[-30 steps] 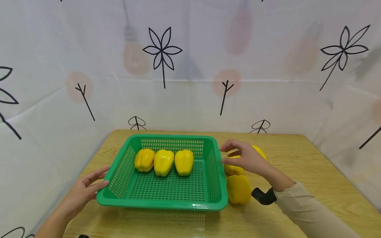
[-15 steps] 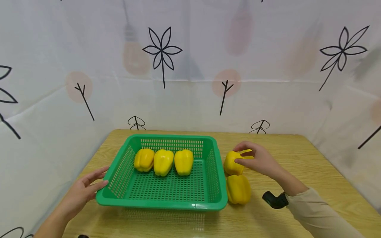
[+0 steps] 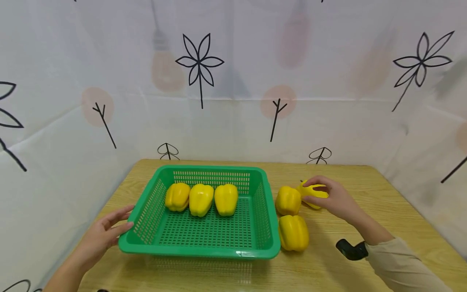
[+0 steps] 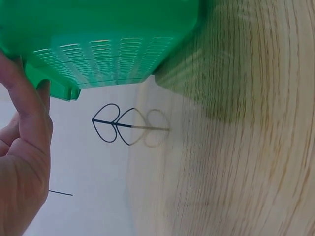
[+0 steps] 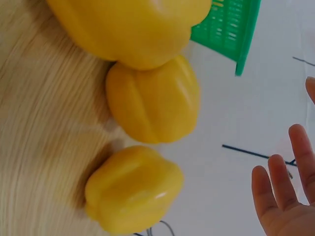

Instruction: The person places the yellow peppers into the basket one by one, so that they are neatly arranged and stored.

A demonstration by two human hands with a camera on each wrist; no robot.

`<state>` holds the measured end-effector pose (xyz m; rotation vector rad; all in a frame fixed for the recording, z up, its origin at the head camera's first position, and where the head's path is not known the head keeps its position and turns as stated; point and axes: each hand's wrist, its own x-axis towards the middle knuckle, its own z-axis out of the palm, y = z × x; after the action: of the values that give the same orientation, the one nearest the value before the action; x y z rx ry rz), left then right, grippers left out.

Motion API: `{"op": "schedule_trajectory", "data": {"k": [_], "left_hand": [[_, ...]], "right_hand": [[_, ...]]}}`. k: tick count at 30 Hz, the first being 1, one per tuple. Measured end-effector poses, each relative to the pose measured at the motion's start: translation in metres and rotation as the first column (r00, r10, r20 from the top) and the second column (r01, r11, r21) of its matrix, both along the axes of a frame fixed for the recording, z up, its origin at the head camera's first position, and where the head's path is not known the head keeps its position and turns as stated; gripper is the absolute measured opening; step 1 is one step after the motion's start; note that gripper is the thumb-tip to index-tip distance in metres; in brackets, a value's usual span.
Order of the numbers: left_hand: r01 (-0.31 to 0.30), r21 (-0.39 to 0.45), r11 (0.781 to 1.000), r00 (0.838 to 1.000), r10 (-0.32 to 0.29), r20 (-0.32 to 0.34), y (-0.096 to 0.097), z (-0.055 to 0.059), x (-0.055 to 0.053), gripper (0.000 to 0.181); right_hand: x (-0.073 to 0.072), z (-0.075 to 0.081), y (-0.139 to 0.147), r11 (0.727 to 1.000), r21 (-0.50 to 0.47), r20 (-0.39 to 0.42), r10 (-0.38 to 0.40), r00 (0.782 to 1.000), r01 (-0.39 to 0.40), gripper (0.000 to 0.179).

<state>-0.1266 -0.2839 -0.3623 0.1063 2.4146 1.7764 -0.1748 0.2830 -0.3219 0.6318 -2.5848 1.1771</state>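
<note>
A green plastic basket (image 3: pixel 198 252) stands on the table with several-holed mesh walls and three yellow bell peppers (image 3: pixel 201 200) inside along its back half. My left hand (image 3: pixel 97 237) holds its left rim, thumb on top and fingers at the outer side. To the right of the basket, two yellow bell peppers (image 3: pixel 293 233) lie one behind the other. A third loose bell pepper (image 3: pixel 308 190), with a dark stem, is partly hidden behind my right hand (image 3: pixel 337 199). That hand hovers with fingers and thumb spread and nothing between them.
The wooden table (image 3: pixel 365 194) runs back to a pale patterned cloth (image 3: pixel 233 121), which also hangs along both sides. A black strap piece (image 3: pixel 351 249) sits on the right wrist.
My right hand has moved rightward from the basket's right rim, past the nearer peppers, to the rear loose pepper. The left hand and the basket have stayed in place.
</note>
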Motion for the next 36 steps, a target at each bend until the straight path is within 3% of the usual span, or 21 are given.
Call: {"op": "schedule_trajectory", "data": {"k": [4,15,29,36], "left_hand": [[0.003,0.000,1.000,1.000,-0.003,-0.005,0.001,0.001,0.000,0.056],[0.002,0.015,1.000,1.000,-0.002,-0.020,0.001,-0.001,-0.001,0.054],[0.015,0.032,0.999,1.000,-0.014,-0.019,-0.001,0.000,-0.001,0.053],[0.007,0.030,1.000,1.000,-0.006,-0.022,0.000,-0.001,-0.002,0.053]], "right_hand": [[-0.002,-0.005,0.010,1.000,0.012,0.019,-0.025,1.000,0.024,0.023],[-0.008,-0.015,0.035,0.996,0.003,0.197,-0.086,0.977,0.087,0.040],[-0.030,-0.035,0.053,0.995,0.013,0.184,-0.099,0.978,0.098,0.045],[-0.043,-0.044,0.061,0.995,0.036,0.224,-0.097,0.970,0.092,0.052]]}}
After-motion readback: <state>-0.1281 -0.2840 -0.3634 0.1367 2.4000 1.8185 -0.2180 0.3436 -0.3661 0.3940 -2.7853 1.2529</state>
